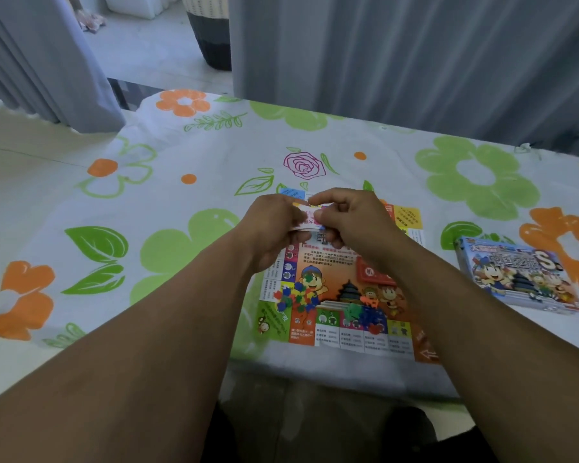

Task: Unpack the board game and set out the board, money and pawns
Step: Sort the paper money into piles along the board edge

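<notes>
The board [328, 259] lies flat on the flowered tablecloth [181, 182] at its near edge. Two heaps of small coloured pawns [295, 297] sit on its near half. Above its far half, the left hand [271, 225] and right hand [351, 218], fingers curled, pinch a sheaf of paper money [306, 217] between them. The game box [518, 274] lies well apart on the right. Grey curtains [415, 61] hang beyond.

Money [304, 224] in both hands [271, 225] [351, 218] (over board [331, 259])
</notes>
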Motion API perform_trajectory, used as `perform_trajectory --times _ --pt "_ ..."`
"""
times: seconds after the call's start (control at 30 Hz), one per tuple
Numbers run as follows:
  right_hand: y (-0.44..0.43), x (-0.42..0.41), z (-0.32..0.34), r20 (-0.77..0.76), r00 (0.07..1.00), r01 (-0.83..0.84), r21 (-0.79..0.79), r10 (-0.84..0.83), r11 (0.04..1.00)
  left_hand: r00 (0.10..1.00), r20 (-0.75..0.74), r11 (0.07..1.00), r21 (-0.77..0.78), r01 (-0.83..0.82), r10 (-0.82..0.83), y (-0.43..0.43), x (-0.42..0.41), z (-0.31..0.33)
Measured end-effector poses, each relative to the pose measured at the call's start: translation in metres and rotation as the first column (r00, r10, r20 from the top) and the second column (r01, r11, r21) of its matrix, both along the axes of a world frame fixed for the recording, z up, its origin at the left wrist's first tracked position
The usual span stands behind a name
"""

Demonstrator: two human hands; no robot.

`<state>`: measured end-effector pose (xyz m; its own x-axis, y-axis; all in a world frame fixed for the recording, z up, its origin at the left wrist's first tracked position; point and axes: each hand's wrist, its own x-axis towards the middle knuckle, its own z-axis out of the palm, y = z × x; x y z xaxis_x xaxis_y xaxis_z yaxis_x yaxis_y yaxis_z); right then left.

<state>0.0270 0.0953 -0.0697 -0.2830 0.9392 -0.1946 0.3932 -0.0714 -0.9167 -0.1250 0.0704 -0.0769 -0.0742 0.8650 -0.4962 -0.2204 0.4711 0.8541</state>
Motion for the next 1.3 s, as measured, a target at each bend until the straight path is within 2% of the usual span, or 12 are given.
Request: perform_trajectory --times 0.2,0.37,0.57,0.77,0.93,1.07,1.3 --pt "0.019 0.002 -0.006 -0.053 0.998 0.028 -0.017 -0.029 0.999 0.999 0.034 0.999 0.045 -0.029 0.028 0.011 0.016 -0.001" --pt "0.024 0.012 -0.014 -0.102 0.994 0.023 -0.091 -0.032 0.996 0.999 -0.028 0.998 0.035 -0.043 0.044 0.017 0.030 -0.002" --pt "0.029 0.022 -0.018 -0.021 1.000 0.021 0.046 -0.020 0.999 0.999 0.013 0.999 0.011 -0.043 0.043 0.021 0.034 0.000" --pt "0.029 0.020 -0.017 -0.081 0.996 0.041 0.029 -0.039 0.999 0.990 0.088 0.994 0.003 -0.107 0.106 0.024 0.030 -0.003" --pt "0.030 0.020 -0.015 -0.081 0.997 0.019 0.066 -0.014 0.998 0.995 -0.006 0.995 0.033 -0.096 0.097 0.026 0.033 -0.009" --pt "0.031 0.020 -0.017 -0.058 0.998 0.017 0.093 -0.012 0.995 0.997 -0.050 0.998 -0.024 -0.061 0.060 0.025 0.038 -0.006" --pt "0.034 0.018 -0.020 -0.085 0.995 0.056 0.000 -0.056 0.998 0.973 -0.225 0.999 -0.022 0.046 -0.050 0.021 0.031 -0.007"
